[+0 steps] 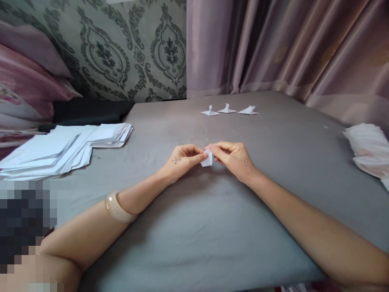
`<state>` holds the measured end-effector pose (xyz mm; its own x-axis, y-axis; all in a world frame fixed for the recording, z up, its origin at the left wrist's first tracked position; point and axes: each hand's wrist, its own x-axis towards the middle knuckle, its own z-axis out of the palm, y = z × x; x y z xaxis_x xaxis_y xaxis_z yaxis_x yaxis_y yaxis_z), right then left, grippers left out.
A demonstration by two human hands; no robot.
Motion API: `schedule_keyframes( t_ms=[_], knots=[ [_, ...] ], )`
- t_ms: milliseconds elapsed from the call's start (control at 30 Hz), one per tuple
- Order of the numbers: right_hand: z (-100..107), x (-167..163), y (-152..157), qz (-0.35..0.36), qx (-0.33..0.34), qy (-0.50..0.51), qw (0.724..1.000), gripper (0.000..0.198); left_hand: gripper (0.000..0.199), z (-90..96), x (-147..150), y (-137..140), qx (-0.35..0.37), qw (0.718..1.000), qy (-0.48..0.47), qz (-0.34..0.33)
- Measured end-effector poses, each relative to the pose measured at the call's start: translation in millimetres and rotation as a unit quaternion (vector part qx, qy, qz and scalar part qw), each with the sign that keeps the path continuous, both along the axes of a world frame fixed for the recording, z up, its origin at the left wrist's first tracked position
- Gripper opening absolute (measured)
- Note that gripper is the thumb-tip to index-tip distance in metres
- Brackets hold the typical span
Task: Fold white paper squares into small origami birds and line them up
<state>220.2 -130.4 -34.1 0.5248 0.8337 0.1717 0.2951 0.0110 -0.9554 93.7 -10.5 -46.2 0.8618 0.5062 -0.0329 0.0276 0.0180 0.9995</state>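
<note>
A small piece of folded white paper (207,161) is held up between my two hands, above the middle of the grey cloth. My left hand (186,157) pinches its left side between thumb and fingers. The thumb and fingers of my right hand (233,156) are closed on its upper right edge. Part of the paper is hidden behind my fingertips, and its lower part hangs free. Farther back stand three folded paper figures, a left one (210,111), a middle one (227,109) and a right one (249,110), each with flat wings and a raised point.
Stacks of white paper sheets (67,148) lie at the left, in front of a black cloth (91,111). A crumpled whitish bundle (369,148) sits at the right edge. Purple curtains (273,48) and a patterned wall (136,48) bound the grey surface (194,227) at the back.
</note>
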Motion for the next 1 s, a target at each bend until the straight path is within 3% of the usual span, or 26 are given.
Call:
schedule_keyframes(
  t_ms=[233,433,733,1000],
  knots=[
    [-16.3,8.4,12.3,-0.014,0.001,0.046,0.999,0.033,0.03,-7.4,5.4,5.1,0.027,0.999,0.032,-0.02],
    [-22.7,7.5,20.0,-0.02,-0.019,0.087,0.996,0.037,0.03,-12.6,10.3,3.3,0.054,0.997,0.045,0.035],
    [-28.5,13.9,28.5,-0.073,-0.006,0.191,0.979,0.033,0.034,-21.3,11.8,13.2,0.091,0.996,-0.009,-0.024],
    [-34.1,14.4,25.2,-0.023,-0.032,0.08,0.996,0.039,0.033,-18.0,10.0,11.3,0.078,0.996,-0.015,0.033]
  ],
)
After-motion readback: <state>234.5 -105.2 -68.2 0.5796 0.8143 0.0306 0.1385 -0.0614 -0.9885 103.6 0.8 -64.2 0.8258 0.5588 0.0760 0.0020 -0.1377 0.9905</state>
